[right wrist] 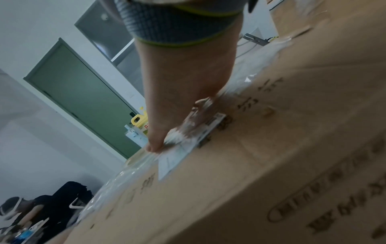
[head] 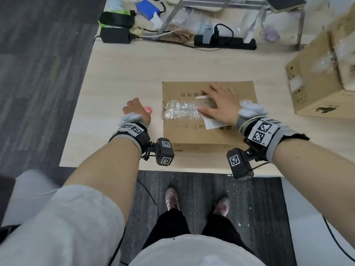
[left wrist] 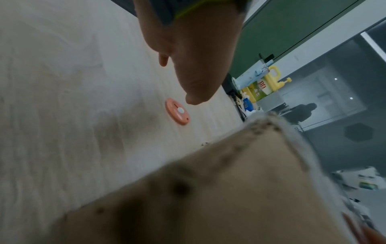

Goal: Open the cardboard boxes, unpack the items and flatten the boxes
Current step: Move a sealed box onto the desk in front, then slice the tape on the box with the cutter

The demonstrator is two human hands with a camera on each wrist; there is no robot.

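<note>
While bracing w/ flat right hand (head: 219, 104) on the box (head: 209, 116), spread fingers resting over the tape (head: 180, 111) and a white label (head: 212, 122), not gripping anything. Sitting near the front edge of the surface (head: 123, 73), box shut, tape strip crinkled along the top seam, running left-right. Hovering left hand (head: 136, 110) just left of the box, above a small pink disc (head: 148, 109); fingers curled down, holding nothing as far as wrist view shows, disc lying apart from the fingertips (left wrist: 193, 100).

Judging the step: reaching for the disc, prob. a cutter, to slit the tape. Doing it well: picking the disc up cleanly w/ thumb and fingers, keeping right palm pressing down but shifting it off the seam first, so no fingers in the blade path. Starting at the left end of the tape, running along the flap gap only, shallow, so contents aren't nicked. Watching the crumpled tape, likely snagging; slower pull there.

Counting: boxes, 2 for sure, one under the hand, one bigger (head: 317, 73) at far right w/ tape on top too; poss. more past the frame edge, can't tell. Discs: 1. Labels on near box: 1 plus a small white strip. Hands: 2.
</note>
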